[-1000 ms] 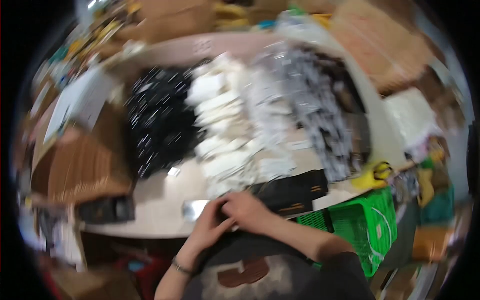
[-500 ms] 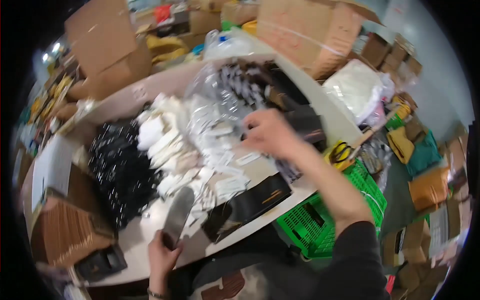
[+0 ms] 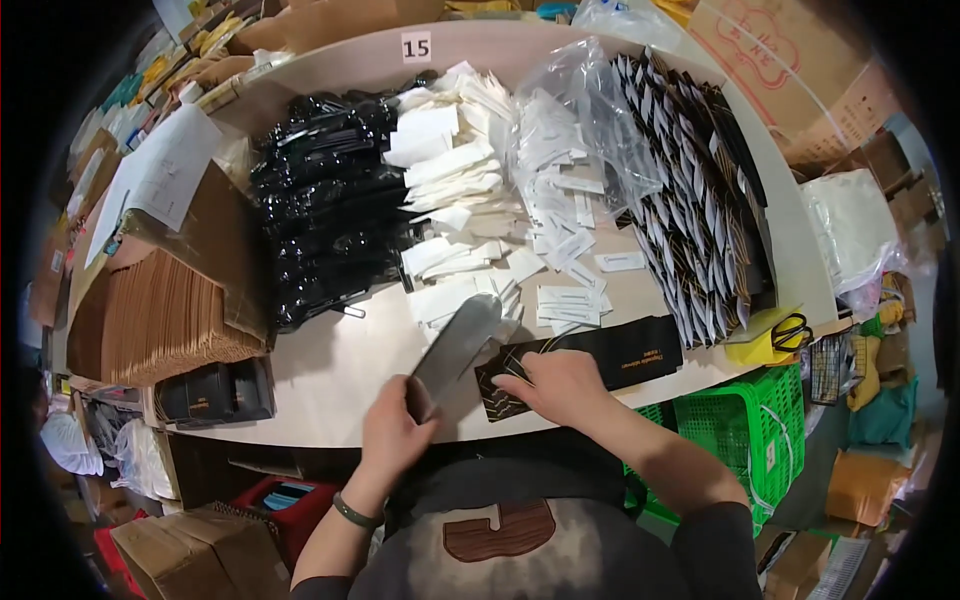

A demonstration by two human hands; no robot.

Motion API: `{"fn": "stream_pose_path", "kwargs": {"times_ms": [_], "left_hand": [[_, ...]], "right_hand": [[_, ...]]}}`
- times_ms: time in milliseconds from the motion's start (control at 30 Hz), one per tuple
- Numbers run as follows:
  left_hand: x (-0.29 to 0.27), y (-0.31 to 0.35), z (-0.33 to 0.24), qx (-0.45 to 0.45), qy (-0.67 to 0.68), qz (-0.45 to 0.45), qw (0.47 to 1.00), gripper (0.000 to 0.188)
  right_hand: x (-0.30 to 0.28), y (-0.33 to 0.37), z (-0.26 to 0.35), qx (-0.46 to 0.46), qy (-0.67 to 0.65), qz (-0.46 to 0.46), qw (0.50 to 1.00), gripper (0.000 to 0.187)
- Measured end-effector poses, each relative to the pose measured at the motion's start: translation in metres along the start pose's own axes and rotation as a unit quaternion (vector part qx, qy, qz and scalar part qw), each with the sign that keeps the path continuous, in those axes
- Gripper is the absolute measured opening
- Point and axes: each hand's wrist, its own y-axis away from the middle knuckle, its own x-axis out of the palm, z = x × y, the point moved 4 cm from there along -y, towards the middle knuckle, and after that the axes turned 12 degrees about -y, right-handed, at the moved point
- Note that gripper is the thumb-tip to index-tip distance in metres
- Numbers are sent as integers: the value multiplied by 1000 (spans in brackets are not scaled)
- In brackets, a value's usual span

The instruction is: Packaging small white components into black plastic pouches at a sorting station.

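Observation:
My left hand [image 3: 393, 425] is closed around the lower end of a long, flat, shiny grey piece with a rounded tip [image 3: 462, 340]; its exact kind I cannot make out. At the table's front edge, my right hand [image 3: 562, 385] pinches the left part of a black pouch with gold lines [image 3: 645, 350], which lies flat. Beyond my hands are small white sachets [image 3: 570, 300], a pile of white paper packets [image 3: 455, 175] and a heap of shiny black wrapped pieces [image 3: 330, 215]. Several black-and-gold pouches [image 3: 690, 210] stand in a row at the right.
A clear plastic bag [image 3: 590, 110] covers some sachets. An open carton of brown cardboard pieces [image 3: 165, 315] stands at the left. Black-handled scissors [image 3: 790, 332] sit in a yellow holder at the right edge, above a green plastic crate [image 3: 750, 430]. A low rim borders the table [image 3: 320, 400].
My right hand has come down from above the sachets to the black pouch at the front edge. My left hand still holds the grey piece. The view has shifted and is sharper.

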Motion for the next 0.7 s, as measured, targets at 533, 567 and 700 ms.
{"fn": "stream_pose_path", "kwargs": {"times_ms": [533, 567, 700], "left_hand": [[-38, -12, -17, 300, -84, -10, 950, 71], [-37, -13, -13, 300, -85, -17, 950, 71], [-41, -7, 25, 212, -80, -90, 970, 58]], "right_hand": [[-16, -79, -15, -41, 2, 3, 999, 24], [-42, -92, -55, -18, -76, -136, 988, 28], [-64, -89, -135, -19, 68, -192, 979, 18]]}}
